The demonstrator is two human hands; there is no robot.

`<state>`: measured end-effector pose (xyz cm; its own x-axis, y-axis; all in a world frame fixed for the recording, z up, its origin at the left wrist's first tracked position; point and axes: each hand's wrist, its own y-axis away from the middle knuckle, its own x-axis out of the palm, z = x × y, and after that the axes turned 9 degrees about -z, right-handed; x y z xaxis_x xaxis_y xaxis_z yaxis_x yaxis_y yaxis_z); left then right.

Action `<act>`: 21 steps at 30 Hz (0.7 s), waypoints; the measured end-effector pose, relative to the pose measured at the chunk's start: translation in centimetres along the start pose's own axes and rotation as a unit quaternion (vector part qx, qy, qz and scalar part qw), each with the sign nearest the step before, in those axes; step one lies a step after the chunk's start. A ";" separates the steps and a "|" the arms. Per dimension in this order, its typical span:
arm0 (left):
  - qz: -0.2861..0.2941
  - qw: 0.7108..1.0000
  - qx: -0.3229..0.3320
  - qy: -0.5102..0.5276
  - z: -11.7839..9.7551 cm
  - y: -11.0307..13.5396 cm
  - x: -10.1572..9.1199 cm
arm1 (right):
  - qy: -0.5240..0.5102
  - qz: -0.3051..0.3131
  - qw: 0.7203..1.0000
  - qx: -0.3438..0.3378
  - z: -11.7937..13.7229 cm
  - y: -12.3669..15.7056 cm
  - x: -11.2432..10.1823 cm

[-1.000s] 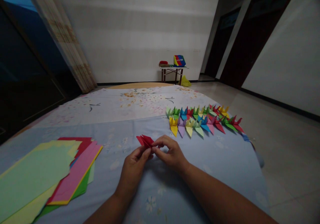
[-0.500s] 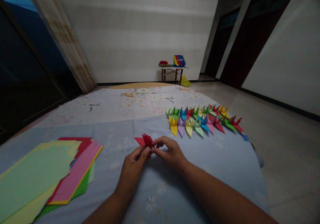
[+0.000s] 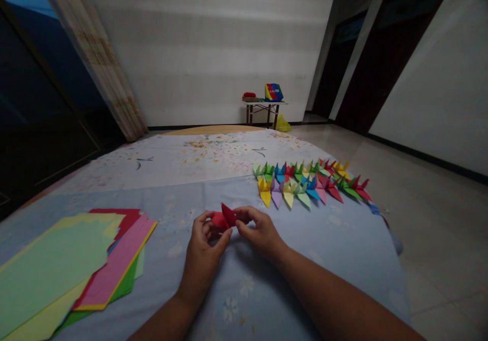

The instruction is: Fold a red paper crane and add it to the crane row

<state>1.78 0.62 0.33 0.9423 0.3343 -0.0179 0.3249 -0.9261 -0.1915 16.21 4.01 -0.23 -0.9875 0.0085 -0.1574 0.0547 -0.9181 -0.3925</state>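
A small folded red paper crane [image 3: 225, 217] is held just above the blue floral cloth, one pointed part standing up. My left hand [image 3: 206, 242] has its fingers curled against the crane's left side, with the thumb at its lower edge. From the right, my right hand [image 3: 260, 227] pinches the crane's other side between thumb and forefinger. Part of the crane is hidden by my fingertips. Beyond my right hand stand finished paper cranes [image 3: 288, 193] in two rows, in yellow, purple, green, blue, pink and red.
Overlapping sheets of coloured paper [image 3: 57, 259] lie on the left of the table, pale green on top, with pink paper [image 3: 120, 259] beside them. The cloth-covered table [image 3: 175, 290] has its edge on the right. A small folding table [image 3: 263, 103] stands by the far wall.
The red crane has turned in my fingers, and its upright point now faces differently. My left fingers have shifted up along its left side, and the left thumb has moved slightly away from them.
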 end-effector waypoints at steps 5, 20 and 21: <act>-0.029 0.999 0.010 0.017 -0.2 0.1 0.2 | -0.033 -0.001 0.999 0.037 0.0 0.0 0.5; 0.046 0.996 0.033 -0.073 -0.2 0.4 -0.1 | -0.161 0.011 0.982 0.097 -0.8 -0.3 0.4; 0.049 0.995 0.042 -0.081 -0.3 0.5 -0.1 | -0.160 0.014 0.982 0.096 -0.7 -0.3 0.4</act>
<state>1.84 0.08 0.52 0.9414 0.2737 -0.1973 0.2186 -0.9402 -0.2614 15.91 4.56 -0.84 -0.9836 -0.1147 0.1389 0.0841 -0.9743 -0.2089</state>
